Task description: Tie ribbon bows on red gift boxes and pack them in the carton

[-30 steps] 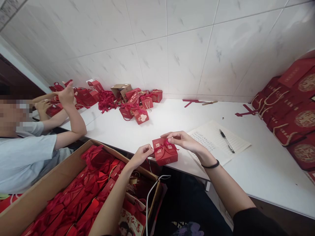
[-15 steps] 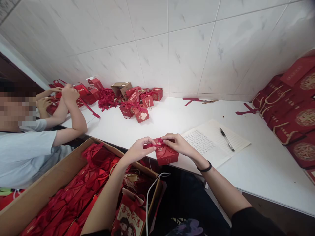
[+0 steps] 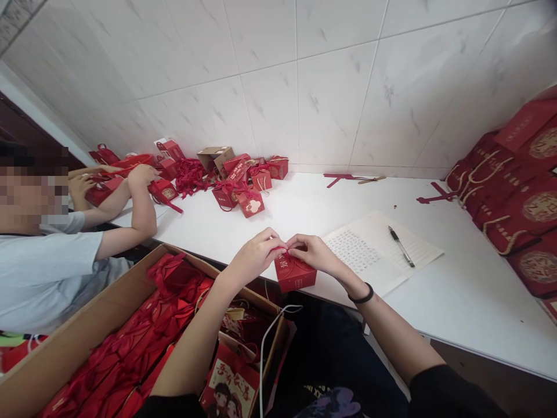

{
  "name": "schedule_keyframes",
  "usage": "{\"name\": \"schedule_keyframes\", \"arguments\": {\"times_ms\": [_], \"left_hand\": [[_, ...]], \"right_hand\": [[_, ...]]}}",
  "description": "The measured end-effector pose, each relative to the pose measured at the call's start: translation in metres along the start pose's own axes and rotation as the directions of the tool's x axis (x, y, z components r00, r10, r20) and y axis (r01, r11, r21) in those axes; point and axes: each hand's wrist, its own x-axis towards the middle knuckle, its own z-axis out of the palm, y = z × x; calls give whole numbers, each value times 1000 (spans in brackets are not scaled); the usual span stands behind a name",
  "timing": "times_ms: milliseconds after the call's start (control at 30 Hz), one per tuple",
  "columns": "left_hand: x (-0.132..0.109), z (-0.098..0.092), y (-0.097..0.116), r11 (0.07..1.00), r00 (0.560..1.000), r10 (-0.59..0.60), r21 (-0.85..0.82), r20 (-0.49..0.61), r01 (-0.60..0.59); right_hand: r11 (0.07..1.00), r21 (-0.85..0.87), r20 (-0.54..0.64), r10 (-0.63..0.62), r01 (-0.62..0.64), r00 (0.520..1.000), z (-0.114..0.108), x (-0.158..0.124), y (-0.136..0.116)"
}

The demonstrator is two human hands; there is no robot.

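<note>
Currently, left hand (image 3: 260, 255) and right hand (image 3: 314, 255) pinch ribbon (image 3: 284, 247) atop red box (image 3: 297, 275). Overpulling, we think, could dent it.

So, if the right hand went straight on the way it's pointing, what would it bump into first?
Most likely the left hand. The right hand points toward it over the top of the red box. The two look very close, though one view leaves depth unclear.

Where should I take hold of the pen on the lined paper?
Pinch the pen across mid-barrel from above, probably from the right: it lies flat and slanted on the paper, with the right hand and red box to its left.
</note>
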Motion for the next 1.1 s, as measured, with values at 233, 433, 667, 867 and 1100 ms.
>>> {"name": "schedule_keyframes", "arguments": {"times_ms": [233,433,667,867,1100], "left_hand": [[24,7,-13,984,1000,-14,-177,-9,12],[30,26,-35,912,985,-165,-389,-47,134],[15,49,-47,928,961,-217,-341,-171,149],[-5,54,-30,952,953,-160,-293,-256,81],[-7,64,-15,847,931,-313,-499,-188,184]], "right_hand": [[997,-52,-26,-57,56,998,0,0,-4],[993,104,-101,-49,60,994,7,-1,4],[971,232,-177,-11,53,984,11,-1,14],[985,155,-228,-38,74,973,11,-3,12],[992,96,-222,-57,80,973,6,-6,9]]}}
